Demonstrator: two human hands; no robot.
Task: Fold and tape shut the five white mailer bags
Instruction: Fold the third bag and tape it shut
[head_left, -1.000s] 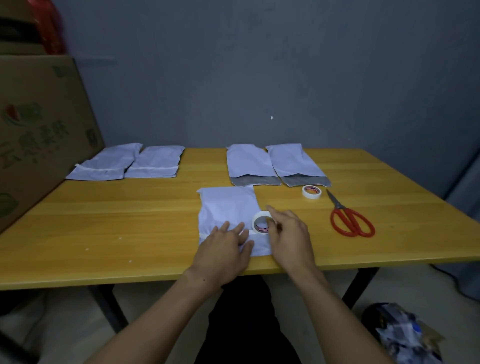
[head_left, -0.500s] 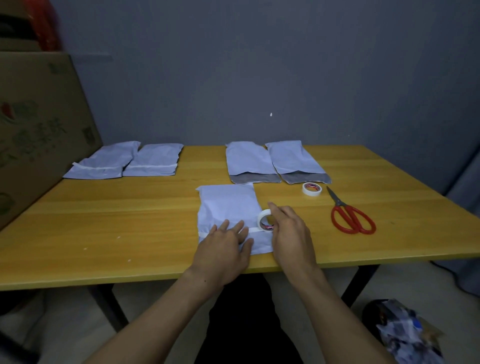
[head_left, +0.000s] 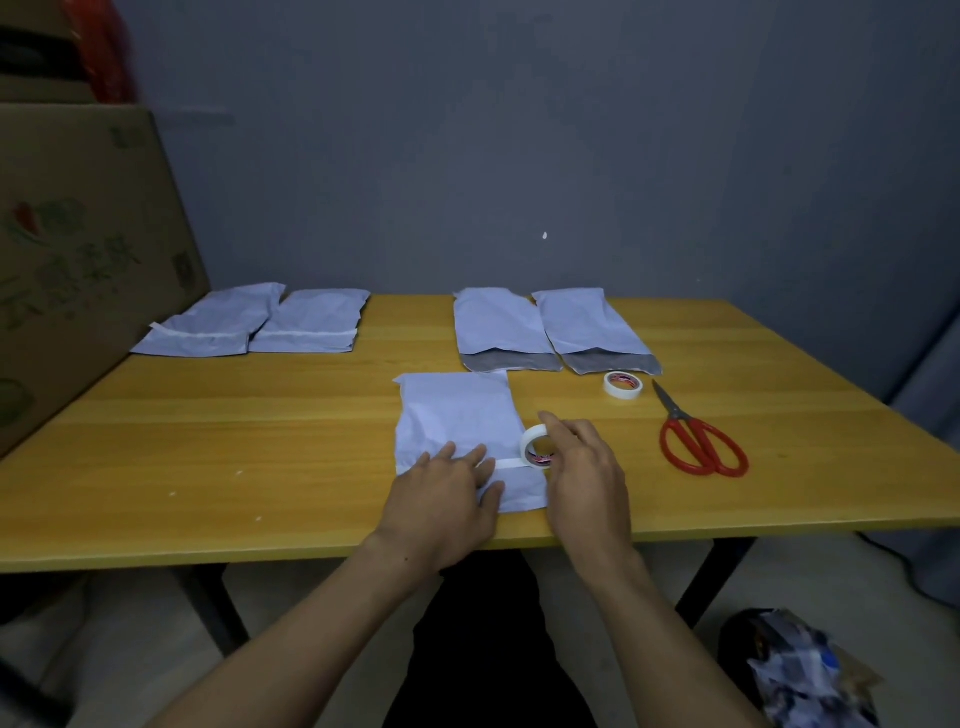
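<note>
1. Right grip holds the tape roll upright at the mailer bag's right edge, a tape strip running left from it.
2. My left grip, fingers flat, presses the bag's folded end near the tabletop's near edge.
3. Two taped bags lie toward the far left corner, two untaped bags mid far edge.

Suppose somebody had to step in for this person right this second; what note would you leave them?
Left hand flat, pressing the near bag at its folded flap. Right hand holds the tape roll, its strip drawn across the fold.
Done: two taped bags, far left.
Left: cut this strip with the scissors at right, then fold and tape the two open bags at the far centre. A spare roll lies by them.
</note>
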